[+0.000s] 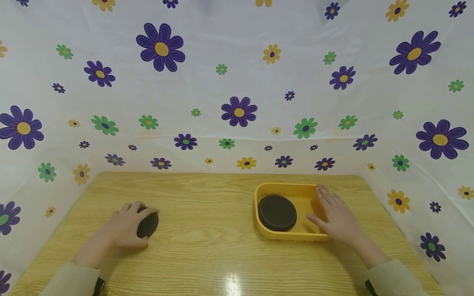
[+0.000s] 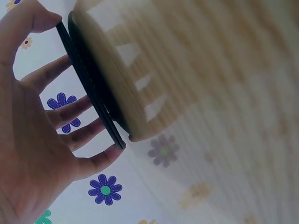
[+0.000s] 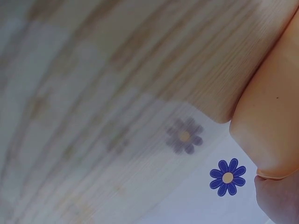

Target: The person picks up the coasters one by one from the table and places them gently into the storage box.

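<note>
At the left of the table, my left hand (image 1: 126, 226) grips a round black coaster (image 1: 149, 225) by its edge. In the left wrist view, the thumb is at one side of this thin coaster (image 2: 93, 91) and the fingertips at the other. A dark shadow or reflection lies close beneath it on the table. A second round black coaster (image 1: 277, 212), with a stitched rim, lies flat in the left part of a yellow tray (image 1: 292, 236). My right hand (image 1: 337, 216) rests on the tray's right end, fingers extended and thumb over the inside.
The wood-grain table (image 1: 207, 213) has a glossy surface with a bright light spot near its front edge. A white flowered cloth (image 1: 207, 88) stands around the back and both sides. Dark bands show at both sleeve cuffs.
</note>
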Demonstrator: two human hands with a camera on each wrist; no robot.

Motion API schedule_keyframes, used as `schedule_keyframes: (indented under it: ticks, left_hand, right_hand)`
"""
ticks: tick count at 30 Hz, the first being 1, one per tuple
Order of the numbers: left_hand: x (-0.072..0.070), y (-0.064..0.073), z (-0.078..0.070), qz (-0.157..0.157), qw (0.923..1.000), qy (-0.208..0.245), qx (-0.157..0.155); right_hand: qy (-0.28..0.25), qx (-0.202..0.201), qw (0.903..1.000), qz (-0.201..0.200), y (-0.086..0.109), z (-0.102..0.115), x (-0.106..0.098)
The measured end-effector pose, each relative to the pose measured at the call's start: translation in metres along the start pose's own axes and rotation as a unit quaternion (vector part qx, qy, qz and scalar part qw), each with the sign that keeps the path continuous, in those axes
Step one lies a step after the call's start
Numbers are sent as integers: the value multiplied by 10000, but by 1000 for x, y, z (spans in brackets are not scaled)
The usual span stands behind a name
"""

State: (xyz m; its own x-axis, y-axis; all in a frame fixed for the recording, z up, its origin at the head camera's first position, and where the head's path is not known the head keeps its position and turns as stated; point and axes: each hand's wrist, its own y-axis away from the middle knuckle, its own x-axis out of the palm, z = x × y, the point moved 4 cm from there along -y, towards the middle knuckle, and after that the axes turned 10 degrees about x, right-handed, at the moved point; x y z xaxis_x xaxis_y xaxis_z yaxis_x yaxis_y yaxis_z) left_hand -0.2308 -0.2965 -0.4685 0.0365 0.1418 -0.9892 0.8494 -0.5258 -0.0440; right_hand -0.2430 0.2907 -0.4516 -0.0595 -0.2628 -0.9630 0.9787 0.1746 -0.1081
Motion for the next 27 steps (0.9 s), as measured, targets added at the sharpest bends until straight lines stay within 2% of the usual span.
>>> schedule_keyframes:
  ticks: [6,11,17,27]
  left_hand:
    - [-1,-10,-6,143,9998,-69,123]
    - [-2,-22,-13,113,9995,-147,253]
    - [-9,-41,-23,40,9988,-275,405]
    - [-16,-76,-49,222,9972,-234,680]
  right_hand:
    - [-6,13,10000,-9,0,1,0]
    - [-3,18,10000,-31,0,2,-1]
    - [7,38,10000,-37,0,2,-1]
    - [8,18,10000,-37,0,1,-1]
